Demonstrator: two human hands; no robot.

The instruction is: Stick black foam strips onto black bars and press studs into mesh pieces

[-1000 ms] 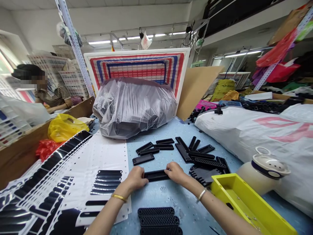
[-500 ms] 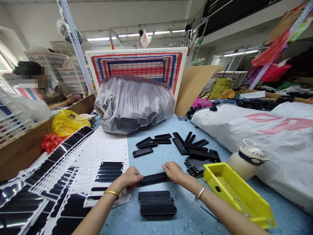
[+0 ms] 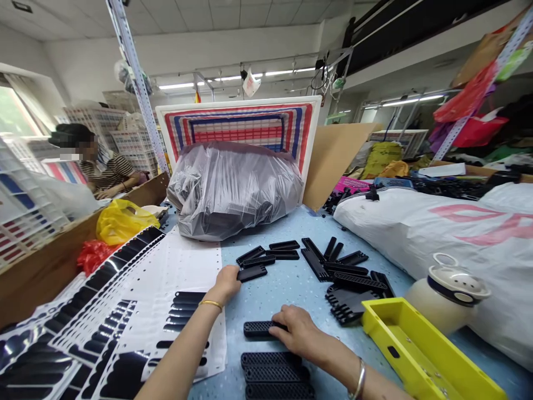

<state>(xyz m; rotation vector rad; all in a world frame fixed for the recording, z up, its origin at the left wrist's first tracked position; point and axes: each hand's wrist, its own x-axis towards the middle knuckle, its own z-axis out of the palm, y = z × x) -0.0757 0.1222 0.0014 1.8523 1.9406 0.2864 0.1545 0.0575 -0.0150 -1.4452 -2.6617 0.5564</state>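
My right hand [image 3: 297, 329] pinches the right end of a black plastic bar with a diamond-patterned top [image 3: 259, 329], low over the blue table. Just nearer to me lies a stack of similar patterned bars [image 3: 275, 373], partly below my right hand. Farther forward, my left hand [image 3: 227, 283] has its fingers closed at the left end of a flat black plastic piece [image 3: 253, 273] with a notched edge; the fingertips are partly hidden. Several more black pieces [image 3: 284, 245] lie loose beyond it, and a bigger heap [image 3: 350, 269] is scattered to the right.
White sheets with black strips [image 3: 189, 308] cover the left side. On the right stand a yellow bin [image 3: 433, 355] with small metal bits and a cream bottle [image 3: 441, 294]. A large plastic-wrapped bundle [image 3: 237, 189] sits behind. A person [image 3: 110, 166] sits far left.
My left hand has let go of the patterned bar and moved forward to a flat black piece. My right hand has brought the bar nearer, close to the stack. The view has tilted up slightly.
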